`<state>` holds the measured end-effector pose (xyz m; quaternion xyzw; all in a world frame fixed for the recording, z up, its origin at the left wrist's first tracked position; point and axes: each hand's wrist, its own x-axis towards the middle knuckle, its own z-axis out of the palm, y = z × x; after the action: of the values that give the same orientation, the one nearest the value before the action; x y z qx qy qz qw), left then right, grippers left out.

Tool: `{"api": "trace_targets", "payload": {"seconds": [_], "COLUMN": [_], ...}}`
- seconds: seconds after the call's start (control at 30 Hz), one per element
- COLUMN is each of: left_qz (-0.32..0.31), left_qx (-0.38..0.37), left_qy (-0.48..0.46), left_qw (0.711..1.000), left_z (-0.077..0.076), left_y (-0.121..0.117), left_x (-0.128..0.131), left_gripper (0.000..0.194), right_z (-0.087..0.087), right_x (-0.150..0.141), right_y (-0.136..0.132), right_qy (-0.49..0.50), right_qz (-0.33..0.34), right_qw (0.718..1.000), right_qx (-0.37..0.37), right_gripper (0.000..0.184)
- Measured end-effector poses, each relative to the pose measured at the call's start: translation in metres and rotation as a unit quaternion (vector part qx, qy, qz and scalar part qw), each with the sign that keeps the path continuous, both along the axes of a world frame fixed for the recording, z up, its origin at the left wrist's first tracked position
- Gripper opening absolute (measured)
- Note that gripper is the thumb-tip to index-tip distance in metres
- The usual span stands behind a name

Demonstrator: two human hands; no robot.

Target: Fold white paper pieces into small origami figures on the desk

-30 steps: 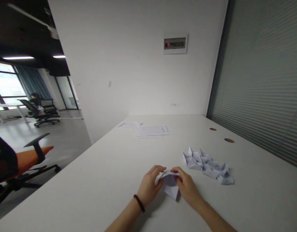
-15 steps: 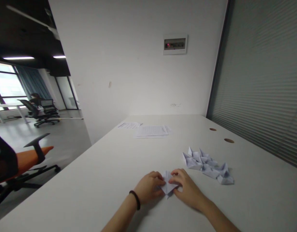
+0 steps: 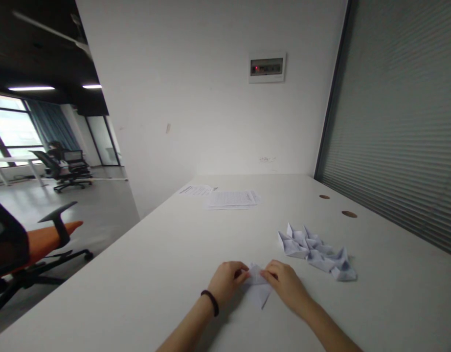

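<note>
A folded piece of white paper (image 3: 259, 292) is held between my two hands just above the white table (image 3: 167, 274). My left hand (image 3: 228, 281), with a dark band at the wrist, pinches its left upper edge between thumb and fingers. On the other side my right hand (image 3: 284, 281) grips the upper right edge the same way. One pointed flap hangs toward me below the fingers. Beyond my right hand lies a cluster of folded white paper pieces (image 3: 317, 252) with upright points.
Printed sheets (image 3: 232, 198) lie farther back, with another sheet (image 3: 198, 189) to their left. Two round holes (image 3: 349, 214) pierce the table's right side. An orange office chair (image 3: 45, 239) stands left of the table. A person sits in the far left background.
The paper has been tipped and opened, so a longer pointed flap now hangs toward me. Both hands have shifted their grip to its upper edges.
</note>
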<state>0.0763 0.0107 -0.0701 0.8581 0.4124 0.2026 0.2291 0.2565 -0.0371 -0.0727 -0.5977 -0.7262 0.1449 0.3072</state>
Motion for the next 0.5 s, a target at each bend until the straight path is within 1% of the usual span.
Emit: {"api": "trace_targets", "payload": {"seconds": [0.07, 0.1, 0.13, 0.2, 0.3, 0.37, 0.43, 0.5], "left_qz": [0.035, 0.046, 0.05, 0.046, 0.044, 0.031, -0.003, -0.03], "left_qx": [-0.023, -0.022, -0.014, 0.004, 0.033, 0.046, 0.045, 0.03], "left_qy": [-0.012, -0.01, -0.004, 0.013, 0.027, 0.025, 0.008, -0.03], "left_qw": [0.999, 0.999, 0.999, 0.999, 0.998, 0.998, 0.999, 0.999], "left_z": [-0.0028, -0.0039, -0.0046, -0.0052, -0.0051, -0.0056, -0.0062, -0.0058], "left_y": [0.0002, -0.0002, -0.0011, -0.0034, -0.0063, -0.0069, -0.0069, -0.0067], "left_x": [0.0034, 0.0049, 0.006, 0.0074, 0.0073, 0.0066, 0.0064, 0.0069], "left_gripper": [0.024, 0.026, 0.027, 0.027, 0.028, 0.034, 0.036, 0.03], "right_z": [-0.0052, -0.0071, -0.0086, -0.0101, -0.0109, -0.0115, -0.0119, -0.0116], "right_x": [-0.0016, -0.0023, -0.0028, -0.0033, -0.0035, -0.0041, -0.0058, -0.0083], "right_y": [0.0036, 0.0047, 0.0052, 0.005, 0.0037, 0.0033, 0.0027, 0.0019], "right_qy": [0.004, 0.007, 0.007, 0.0, 0.007, 0.04, 0.088, 0.142], "right_qz": [-0.033, -0.042, -0.044, -0.034, -0.012, -0.008, -0.004, 0.017], "right_qw": [0.999, 0.999, 0.999, 0.999, 1.0, 0.999, 0.996, 0.99], "right_qx": [-0.001, -0.005, -0.009, -0.016, -0.025, -0.029, -0.023, -0.022], "right_gripper": [0.018, 0.018, 0.022, 0.026, 0.021, 0.02, 0.019, 0.015]}}
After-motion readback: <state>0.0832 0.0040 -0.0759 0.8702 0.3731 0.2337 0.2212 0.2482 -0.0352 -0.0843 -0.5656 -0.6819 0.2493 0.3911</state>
